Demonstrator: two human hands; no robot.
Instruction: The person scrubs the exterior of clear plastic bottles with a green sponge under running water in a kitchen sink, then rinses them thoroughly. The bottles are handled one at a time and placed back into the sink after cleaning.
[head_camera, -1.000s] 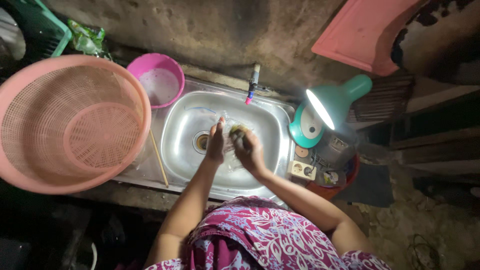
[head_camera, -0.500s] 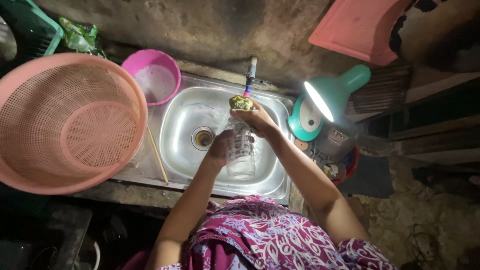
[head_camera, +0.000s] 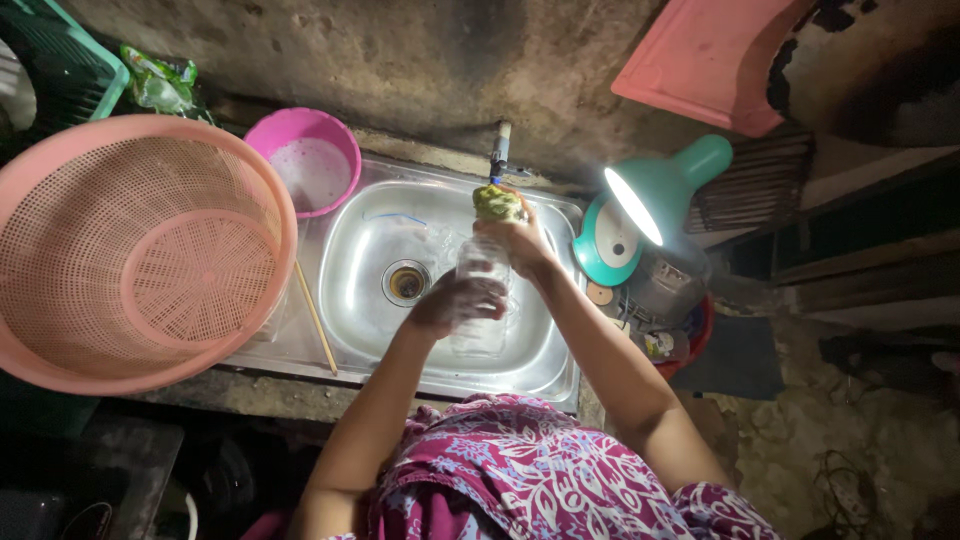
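Washing a clear glass (head_camera: 480, 300) over a steel sink (head_camera: 360, 240), a person stands at the worktop, seen from above. The left hand (head_camera: 455, 303) wraps the glass at mid-height, fingers clamped around it, holding it above the basin just right of the drain (head_camera: 405, 283). The right hand (head_camera: 515, 238) sits at the glass's 12 o'clock end, fingers closed on a yellow-green sponge (head_camera: 497, 202) pressed at the mouth of the glass, directly below the tap (head_camera: 499, 150).

Judging by this, the scrubbing looks underway rather than finished: the sponge is at the rim, and whether water is running cannot be told. Rinsing and setting the glass aside appear left to do. The basin holds no other dishes that show.

At 9 o'clock from the sink, 1 large pink basket (head_camera: 130, 250) rests on the worktop. A small pink bowl (head_camera: 305, 160) sits at 11 o'clock. A wooden stick (head_camera: 315, 318) lies along the sink's left rim. At 3 o'clock, a lit teal lamp (head_camera: 650, 205) shines over the basin.
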